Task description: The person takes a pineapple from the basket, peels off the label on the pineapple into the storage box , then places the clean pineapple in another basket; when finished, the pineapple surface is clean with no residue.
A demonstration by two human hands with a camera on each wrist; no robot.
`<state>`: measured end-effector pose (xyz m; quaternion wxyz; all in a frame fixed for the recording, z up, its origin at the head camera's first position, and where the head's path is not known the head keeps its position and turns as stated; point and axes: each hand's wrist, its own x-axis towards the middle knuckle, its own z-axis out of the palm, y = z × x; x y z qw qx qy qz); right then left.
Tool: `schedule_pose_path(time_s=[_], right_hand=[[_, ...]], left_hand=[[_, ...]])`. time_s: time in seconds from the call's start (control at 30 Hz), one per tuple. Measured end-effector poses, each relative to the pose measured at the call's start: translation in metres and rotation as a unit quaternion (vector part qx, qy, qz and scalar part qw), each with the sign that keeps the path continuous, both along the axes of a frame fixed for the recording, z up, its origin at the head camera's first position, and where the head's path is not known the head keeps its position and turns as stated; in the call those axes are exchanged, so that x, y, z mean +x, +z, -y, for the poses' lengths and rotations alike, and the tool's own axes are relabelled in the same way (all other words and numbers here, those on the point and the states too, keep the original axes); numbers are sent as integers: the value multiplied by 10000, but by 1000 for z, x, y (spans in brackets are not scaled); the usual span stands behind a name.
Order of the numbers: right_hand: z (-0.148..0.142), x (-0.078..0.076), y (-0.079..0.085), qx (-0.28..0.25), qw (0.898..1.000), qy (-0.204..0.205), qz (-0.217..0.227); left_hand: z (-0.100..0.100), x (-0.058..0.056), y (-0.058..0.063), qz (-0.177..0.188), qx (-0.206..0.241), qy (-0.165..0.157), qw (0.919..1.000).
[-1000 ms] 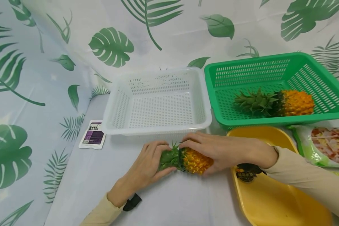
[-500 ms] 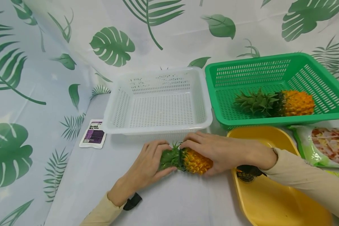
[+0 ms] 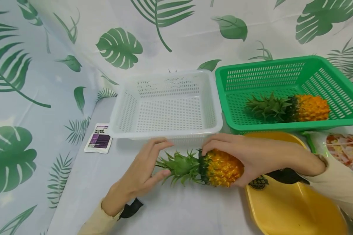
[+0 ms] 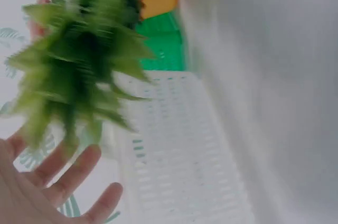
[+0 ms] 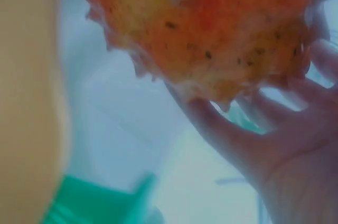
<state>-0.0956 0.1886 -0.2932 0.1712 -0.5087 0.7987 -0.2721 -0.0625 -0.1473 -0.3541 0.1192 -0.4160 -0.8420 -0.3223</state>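
My right hand [image 3: 238, 153] grips a small pineapple [image 3: 223, 168] by its orange body, thumb on the near side and fingers over the far side. Its green crown [image 3: 180, 164] points left toward my left hand [image 3: 144, 166], whose fingers and thumb are spread around the leaf tips without gripping them. In the left wrist view the leaves [image 4: 79, 60] look blurred above the loose left fingers [image 4: 76, 174]. The right wrist view has the knobbly orange body [image 5: 211, 28] close up, held by the right hand [image 5: 285, 139].
Behind the hands stands a white basket [image 3: 164, 134]. A green basket [image 3: 282, 125] at its right holds another pineapple [image 3: 311, 107]. A yellow tray [image 3: 294, 205] lies under the right forearm, beside a food bag [image 3: 345, 150]. A purple-and-white packet [image 3: 99, 138] lies left.
The left hand has let go of the crown and moved slightly left. The right hand has carried the pineapple to the right, so its whole crown now shows.
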Motion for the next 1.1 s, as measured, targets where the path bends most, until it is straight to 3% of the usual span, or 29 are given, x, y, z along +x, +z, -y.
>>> schedule_pose_path(time_s=[0.1, 0.23, 0.3, 0.43, 0.6, 0.7, 0.8, 0.97, 1.1], right_hand=[[-12, 3, 19, -67, 9998, -68, -163], [-35, 1, 35, -214, 9967, -220, -749], [-50, -3, 38, -299, 9925, -378, -1127], [-92, -19, 37, -294, 9819, -936, -1618], [-130, -37, 44, -249, 9636, -1818, -1945], [-140, -43, 47, -407, 9515, -2285, -2017], [-149, -48, 44, -622, 9412, -2704, -1926], [-158, -57, 37, -757, 9273, -3161, -1859], [-167, -67, 32, -658, 9163, -3342, -2109]], left_hand=[[1, -5, 1, 448, 756, -115, 9961], [-3, -8, -2, 1253, 1735, -129, 9767], [-7, -8, -4, 1541, 1948, -100, 9686], [-20, -7, -9, 1892, 1853, -192, 9641], [-45, -11, -15, 2072, 1425, -393, 9671], [-64, -12, -19, 2200, 1113, -614, 9672], [-85, -11, -24, 2490, 861, -792, 9614], [-122, -9, -34, 2700, 522, -790, 9582], [-145, -11, -39, 2642, 545, -673, 9606]])
